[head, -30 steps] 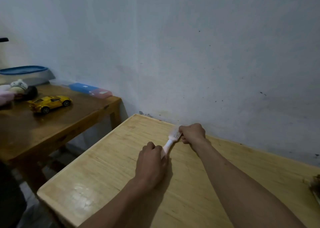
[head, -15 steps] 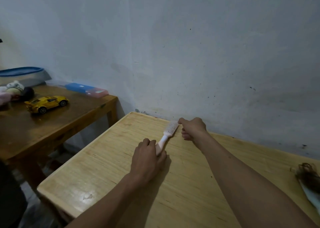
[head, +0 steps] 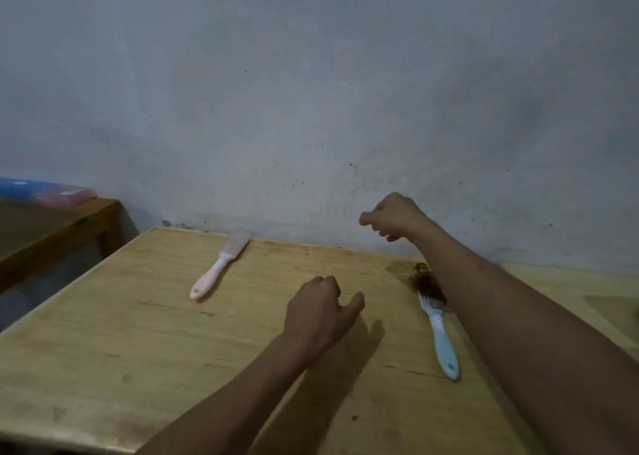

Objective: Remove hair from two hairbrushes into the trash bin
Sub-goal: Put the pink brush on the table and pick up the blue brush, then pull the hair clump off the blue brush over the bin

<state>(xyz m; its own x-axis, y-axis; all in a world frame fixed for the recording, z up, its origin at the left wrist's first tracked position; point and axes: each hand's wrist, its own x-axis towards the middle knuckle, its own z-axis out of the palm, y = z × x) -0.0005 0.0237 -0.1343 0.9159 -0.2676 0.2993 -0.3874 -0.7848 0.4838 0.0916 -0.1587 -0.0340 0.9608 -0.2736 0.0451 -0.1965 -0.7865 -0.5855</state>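
Note:
A pink hairbrush lies on the light wooden table near the wall, its bristles looking free of hair. To the right lies a light blue hairbrush with a clump of dark hair in its bristles, partly hidden by my right forearm. My left hand hovers over the table's middle between the two brushes, fingers loosely curled, thumb out, holding nothing. My right hand is raised in front of the wall with its fingertips pinched together; I see nothing in them. No trash bin is in view.
A darker wooden table stands to the left across a gap, with a blue and pink case on it. A grey wall runs right behind both tables.
My left hand has let go of the pink brush, which now lies on the table. My right hand has lifted away from its bristles. The view has swung right, showing the blue brush.

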